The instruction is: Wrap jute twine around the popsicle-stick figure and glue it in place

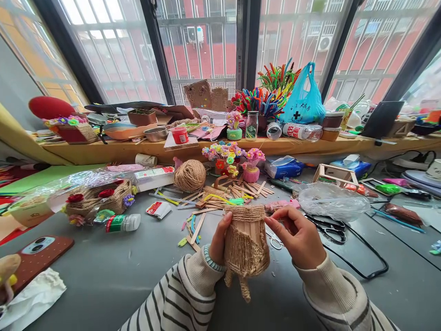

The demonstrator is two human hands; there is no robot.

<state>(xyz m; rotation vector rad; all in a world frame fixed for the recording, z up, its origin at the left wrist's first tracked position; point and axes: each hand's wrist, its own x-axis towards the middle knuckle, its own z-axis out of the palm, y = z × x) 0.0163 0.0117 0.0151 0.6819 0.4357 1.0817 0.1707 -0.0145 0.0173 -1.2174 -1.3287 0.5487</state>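
Above the desk's point(138, 285) near edge, left hand point(219, 241) grips the twine-wrapped cup point(247, 241); right hand's point(298, 234) fingertips pinch its upper side

The single view is from the person's head, facing forward and down over the close hands point(298, 234) and table point(103, 280) toward windows point(200, 41) beyond.

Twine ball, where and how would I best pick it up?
From above, I'd put the grip around the widest part of the twine ball: it's round, without a handle, and uncovered on top. A white box crowds its left; wooden sticks lie right.
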